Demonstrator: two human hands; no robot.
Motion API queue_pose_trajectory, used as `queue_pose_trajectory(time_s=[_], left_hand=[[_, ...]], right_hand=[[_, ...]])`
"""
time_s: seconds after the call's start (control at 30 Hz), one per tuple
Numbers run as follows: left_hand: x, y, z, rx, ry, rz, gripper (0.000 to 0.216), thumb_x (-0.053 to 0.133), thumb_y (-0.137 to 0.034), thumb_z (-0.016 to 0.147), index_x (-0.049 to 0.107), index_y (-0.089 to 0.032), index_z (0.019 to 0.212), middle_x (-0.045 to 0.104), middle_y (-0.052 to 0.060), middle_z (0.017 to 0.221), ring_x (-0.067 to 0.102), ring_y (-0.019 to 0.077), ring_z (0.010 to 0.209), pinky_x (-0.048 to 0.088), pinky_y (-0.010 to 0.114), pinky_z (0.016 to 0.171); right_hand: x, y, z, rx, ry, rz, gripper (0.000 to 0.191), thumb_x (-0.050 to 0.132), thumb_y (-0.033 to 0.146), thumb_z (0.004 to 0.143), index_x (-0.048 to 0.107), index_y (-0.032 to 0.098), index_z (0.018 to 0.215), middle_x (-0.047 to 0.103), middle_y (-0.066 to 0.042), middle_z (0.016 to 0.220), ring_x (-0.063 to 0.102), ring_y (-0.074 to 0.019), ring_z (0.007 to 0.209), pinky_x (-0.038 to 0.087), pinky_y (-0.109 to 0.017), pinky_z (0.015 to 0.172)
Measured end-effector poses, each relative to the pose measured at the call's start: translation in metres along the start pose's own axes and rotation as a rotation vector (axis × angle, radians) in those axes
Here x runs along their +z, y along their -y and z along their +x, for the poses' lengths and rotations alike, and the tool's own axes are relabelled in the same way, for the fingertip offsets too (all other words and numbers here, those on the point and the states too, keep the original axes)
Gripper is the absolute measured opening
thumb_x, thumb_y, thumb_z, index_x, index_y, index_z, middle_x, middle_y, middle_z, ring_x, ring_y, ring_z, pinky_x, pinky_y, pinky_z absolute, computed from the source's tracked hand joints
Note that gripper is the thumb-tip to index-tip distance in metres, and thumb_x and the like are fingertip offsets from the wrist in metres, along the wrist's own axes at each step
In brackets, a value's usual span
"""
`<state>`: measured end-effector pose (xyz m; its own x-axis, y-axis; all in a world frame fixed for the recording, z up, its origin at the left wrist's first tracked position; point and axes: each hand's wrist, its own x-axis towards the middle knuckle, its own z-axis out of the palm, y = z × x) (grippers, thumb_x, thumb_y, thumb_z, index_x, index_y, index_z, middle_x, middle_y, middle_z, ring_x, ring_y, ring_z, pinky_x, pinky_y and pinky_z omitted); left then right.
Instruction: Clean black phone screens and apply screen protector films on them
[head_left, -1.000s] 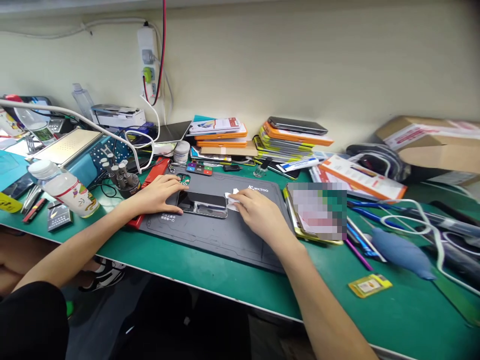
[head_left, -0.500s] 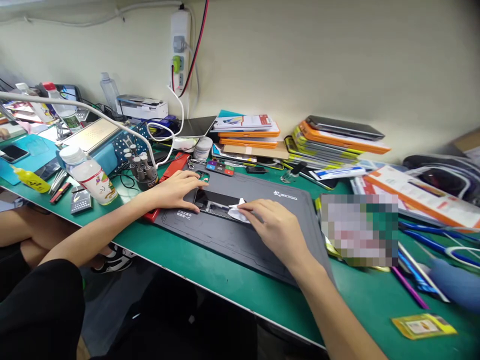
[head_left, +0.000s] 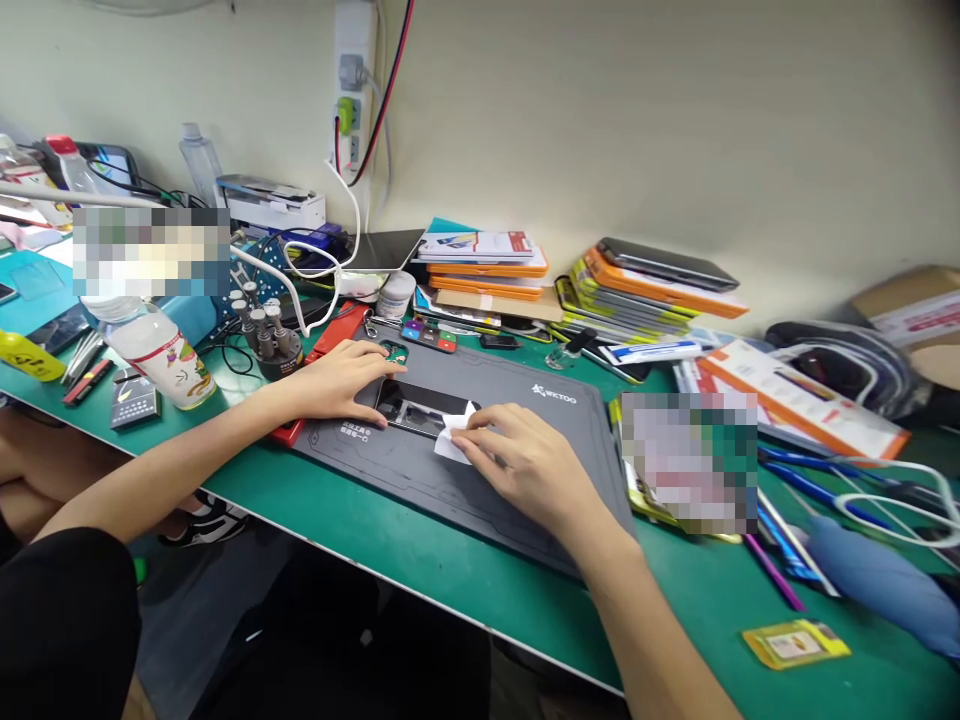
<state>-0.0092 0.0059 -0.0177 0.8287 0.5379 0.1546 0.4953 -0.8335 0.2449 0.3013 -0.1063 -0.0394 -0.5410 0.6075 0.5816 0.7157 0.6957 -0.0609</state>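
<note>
A dark, glossy phone (head_left: 412, 412) lies on the grey work mat (head_left: 517, 490), its screen reflecting light. My left hand (head_left: 352, 382) spans the phone's left end, with the thumb by the near edge and a finger by the far edge. Between the thumb and fingers of my right hand (head_left: 529, 455) is a white wipe (head_left: 456, 445), which lies over the phone's right part. That end of the phone is hidden by the wipe and hand. A small green-and-dark piece (head_left: 394, 352) sits just beyond my left fingers.
A screwdriver stand (head_left: 274, 350) and a bottle (head_left: 169, 365) stand left of the mat. Behind it are stacked boxes (head_left: 484, 268) and a power strip (head_left: 352, 120) on the wall. Blue pliers (head_left: 806, 480) and a yellow packet (head_left: 796, 645) lie on the right. Another person's leg shows at left.
My right hand and the wipe have shifted slightly left and nearer along the phone, and more of the wipe shows. My left hand stays at the phone's left end. The camera view has turned slightly right.
</note>
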Motion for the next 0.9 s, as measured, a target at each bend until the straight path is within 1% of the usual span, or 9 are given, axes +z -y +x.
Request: queue_pose_trajectory(time_s=[0.2,0.33,0.4,0.47,0.57,0.67,0.77,0.9], left_hand=[[0.000,-0.002,0.000,0.013,0.001,-0.017,0.081,0.079,-0.062,0.090,0.055,-0.023,0.156,0.061,0.015,0.154,0.046,0.0330,0.150,0.034,0.045,0.124],[0.000,-0.002,0.000,0.009,0.003,-0.020,0.079,0.078,-0.062,0.092,0.054,-0.022,0.156,0.061,0.015,0.155,0.045,0.0328,0.150,0.033,0.044,0.124],[0.000,-0.002,0.000,0.006,0.007,-0.016,0.080,0.078,-0.062,0.091,0.054,-0.022,0.155,0.061,0.015,0.155,0.045,0.0324,0.150,0.033,0.043,0.124],[0.000,-0.001,0.000,0.001,0.007,-0.011,0.081,0.078,-0.064,0.090,0.055,-0.021,0.155,0.060,0.015,0.155,0.045,0.0323,0.150,0.033,0.043,0.124],[0.000,-0.001,0.000,-0.010,0.009,-0.006,0.083,0.078,-0.065,0.090,0.054,-0.020,0.156,0.059,0.016,0.155,0.045,0.0325,0.150,0.034,0.043,0.124],[-0.001,-0.001,0.000,-0.015,0.009,-0.005,0.083,0.078,-0.064,0.090,0.054,-0.020,0.156,0.059,0.016,0.155,0.045,0.0320,0.150,0.033,0.043,0.124],[-0.001,-0.001,0.000,-0.022,0.011,-0.009,0.083,0.079,-0.064,0.090,0.055,-0.019,0.155,0.059,0.017,0.154,0.045,0.0320,0.150,0.033,0.042,0.125],[-0.002,-0.002,0.000,-0.029,0.024,-0.030,0.083,0.078,-0.065,0.090,0.054,-0.020,0.155,0.062,0.015,0.152,0.047,0.0313,0.148,0.033,0.042,0.124]], right_hand=[[0.008,0.005,0.001,0.100,0.088,0.079,0.028,0.054,0.032,0.110,0.081,0.026,0.115,0.077,-0.011,0.108,0.071,-0.0257,0.098,0.058,-0.043,0.083],[0.011,0.009,0.006,0.104,0.120,0.119,0.030,0.053,0.030,0.110,0.079,0.029,0.124,0.076,-0.012,0.116,0.070,-0.0277,0.108,0.059,-0.046,0.088],[0.009,0.007,0.007,0.095,0.123,0.111,0.029,0.053,0.029,0.110,0.080,0.028,0.122,0.076,-0.012,0.116,0.070,-0.0273,0.108,0.058,-0.045,0.088],[0.004,0.002,0.006,0.094,0.120,0.095,0.028,0.054,0.030,0.109,0.082,0.027,0.114,0.076,-0.011,0.114,0.070,-0.0264,0.105,0.058,-0.044,0.087],[-0.007,-0.008,-0.001,0.116,0.115,0.092,0.026,0.057,0.030,0.108,0.083,0.026,0.103,0.076,-0.010,0.108,0.070,-0.0250,0.098,0.057,-0.043,0.084],[-0.016,-0.015,-0.008,0.141,0.138,0.113,0.026,0.058,0.029,0.107,0.082,0.025,0.097,0.076,-0.009,0.106,0.070,-0.0240,0.096,0.056,-0.041,0.083],[-0.021,-0.016,-0.011,0.162,0.172,0.134,0.028,0.058,0.028,0.107,0.082,0.026,0.094,0.076,-0.007,0.106,0.070,-0.0233,0.098,0.057,-0.039,0.081],[-0.020,-0.010,-0.007,0.168,0.180,0.147,0.029,0.057,0.027,0.107,0.082,0.027,0.093,0.077,-0.007,0.105,0.071,-0.0232,0.098,0.058,-0.038,0.079]])
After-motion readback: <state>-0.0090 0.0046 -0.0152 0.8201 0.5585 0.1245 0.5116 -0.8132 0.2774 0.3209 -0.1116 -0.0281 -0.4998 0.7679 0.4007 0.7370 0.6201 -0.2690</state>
